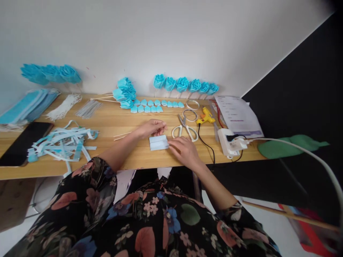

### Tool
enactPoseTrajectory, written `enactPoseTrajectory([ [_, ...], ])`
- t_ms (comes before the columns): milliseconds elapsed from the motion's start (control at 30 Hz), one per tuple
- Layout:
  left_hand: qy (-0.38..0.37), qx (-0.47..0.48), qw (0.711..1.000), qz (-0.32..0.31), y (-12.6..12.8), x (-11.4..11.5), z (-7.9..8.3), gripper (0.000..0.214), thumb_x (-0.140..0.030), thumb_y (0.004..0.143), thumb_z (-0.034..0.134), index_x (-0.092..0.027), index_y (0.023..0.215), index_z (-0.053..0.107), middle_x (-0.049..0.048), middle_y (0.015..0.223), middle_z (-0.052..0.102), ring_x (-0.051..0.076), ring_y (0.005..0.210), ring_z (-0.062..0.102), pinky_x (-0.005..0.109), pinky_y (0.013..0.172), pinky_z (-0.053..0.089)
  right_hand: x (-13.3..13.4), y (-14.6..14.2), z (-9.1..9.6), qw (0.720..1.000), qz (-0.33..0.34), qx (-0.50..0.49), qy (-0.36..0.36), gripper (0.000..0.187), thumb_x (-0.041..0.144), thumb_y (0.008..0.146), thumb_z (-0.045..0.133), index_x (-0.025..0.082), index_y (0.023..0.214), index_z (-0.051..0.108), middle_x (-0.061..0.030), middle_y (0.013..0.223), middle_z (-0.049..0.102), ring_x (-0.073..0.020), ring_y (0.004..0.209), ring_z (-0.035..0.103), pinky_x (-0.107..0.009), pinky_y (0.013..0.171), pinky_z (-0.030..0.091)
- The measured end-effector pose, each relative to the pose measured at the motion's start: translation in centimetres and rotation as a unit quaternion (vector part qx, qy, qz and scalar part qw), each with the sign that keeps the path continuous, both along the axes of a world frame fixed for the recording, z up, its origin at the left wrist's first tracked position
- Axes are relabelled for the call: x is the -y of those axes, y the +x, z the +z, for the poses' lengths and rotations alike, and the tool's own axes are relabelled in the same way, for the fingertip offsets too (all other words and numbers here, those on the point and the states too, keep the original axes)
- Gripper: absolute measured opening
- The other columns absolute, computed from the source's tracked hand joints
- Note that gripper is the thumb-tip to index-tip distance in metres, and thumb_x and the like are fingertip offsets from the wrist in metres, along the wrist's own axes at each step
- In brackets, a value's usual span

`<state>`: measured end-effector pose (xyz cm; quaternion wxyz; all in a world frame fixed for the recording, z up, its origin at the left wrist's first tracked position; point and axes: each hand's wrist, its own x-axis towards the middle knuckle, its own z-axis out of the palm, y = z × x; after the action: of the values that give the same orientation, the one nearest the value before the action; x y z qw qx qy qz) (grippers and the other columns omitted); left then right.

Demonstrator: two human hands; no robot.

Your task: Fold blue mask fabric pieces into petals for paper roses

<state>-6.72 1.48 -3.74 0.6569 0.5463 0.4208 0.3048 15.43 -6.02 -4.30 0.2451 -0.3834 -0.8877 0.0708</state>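
A small folded piece of pale blue mask fabric [158,143] lies on the wooden table in front of me. My right hand [185,150] has its fingertips pinched at the right edge of this fabric. Just above the fabric's top edge hovers my left hand [153,127], its fingers curled inward; whether anything small is between them cannot be made out. White-handled scissors [183,123] lie with parted blades beyond my right hand. Thin wooden sticks [121,135] rest beside my left wrist.
Blue fabric flowers [182,84] lean along the wall, behind rows of cut blue petals [151,102]. A yellow glue gun [207,115] and white power strip [227,143] with cables are at right. Fabric strips [63,142], a phone [25,142] and face masks [29,103] lie left.
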Motion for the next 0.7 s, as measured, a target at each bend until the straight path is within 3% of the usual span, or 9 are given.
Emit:
enactPoseTrajectory([
  [200, 0.019, -0.001, 1.0, -0.011, 0.0, -0.1, -0.2, 0.037, -0.049, 0.09, 0.062, -0.013, 0.082, 0.065, -0.0018, 0.058, 0.057, 0.006, 0.046, 0.047, 0.019, 0.045, 0.035, -0.5, -1.1, -1.8, 0.999, 0.039, 0.014, 0.03, 0.03, 0.035, 0.098, 0.054, 0.024, 0.122, 0.069, -0.0103, 0.119, 0.071, -0.0253, 0.106, 0.06, -0.041, 0.086, 0.048],
  [467, 0.033, -0.034, 0.999, -0.005, 0.1, 0.0, 0.0, 0.032, -0.041, 0.092, 0.06, -0.012, 0.079, 0.064, -0.0004, 0.059, 0.058, 0.007, 0.049, 0.05, 0.019, 0.046, 0.038, -0.9, -1.6, -2.6, 0.998, 0.028, 0.029, 0.052, 0.025, 0.031, 0.1, 0.052, 0.026, 0.1, 0.076, -0.0057, 0.104, 0.077, -0.0202, 0.094, 0.062, -0.036, 0.077, 0.043],
  [700, 0.029, -0.059, 0.998, 0.009, 0.7, 0.3, 0.3, 0.027, -0.033, 0.093, 0.057, -0.012, 0.079, 0.064, -0.0009, 0.058, 0.057, 0.007, 0.045, 0.049, 0.019, 0.044, 0.038, -1.1, -1.4, -2.6, 0.998, 0.04, -0.005, 0.049, 0.025, 0.03, 0.101, 0.05, 0.022, 0.091, 0.073, -0.005, 0.1, 0.077, -0.0197, 0.093, 0.061, -0.034, 0.08, 0.042],
])
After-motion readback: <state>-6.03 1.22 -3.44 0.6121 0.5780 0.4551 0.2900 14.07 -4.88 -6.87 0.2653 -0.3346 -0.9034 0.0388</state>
